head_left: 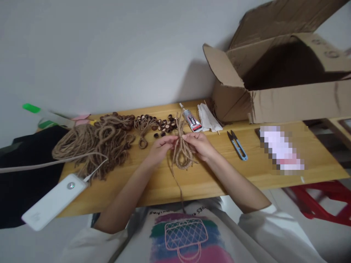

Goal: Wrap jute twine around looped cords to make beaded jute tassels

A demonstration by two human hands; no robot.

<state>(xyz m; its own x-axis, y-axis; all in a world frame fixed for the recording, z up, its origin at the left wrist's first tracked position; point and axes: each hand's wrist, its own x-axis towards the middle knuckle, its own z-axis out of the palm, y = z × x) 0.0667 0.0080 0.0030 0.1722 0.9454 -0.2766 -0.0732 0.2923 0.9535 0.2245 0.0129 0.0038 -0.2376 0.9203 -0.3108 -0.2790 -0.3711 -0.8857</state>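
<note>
Between my hands is a looped bundle of jute cord [183, 159], its wrapped loop hanging toward me and loose strands sticking up at the top. My left hand [163, 147] pinches it from the left, just above the loop. On the other side, the fingers of my right hand [201, 144] close on the same bundle near its neck. One long cord end [177, 180] trails from it over the table's front edge. Behind my left hand lie a finished-looking cord loop [142, 142] with several strands and a scatter of dark, round bead-like pieces [166, 126].
A heap of jute cord [90, 146] covers the table's left side, near a white power bank [56, 201]. Behind my hands are a glue tube [192, 120] and white tissue [208, 117]. Blue thread snips [238, 146], a phone [282, 148] and an open cardboard box [290, 102] are rightward.
</note>
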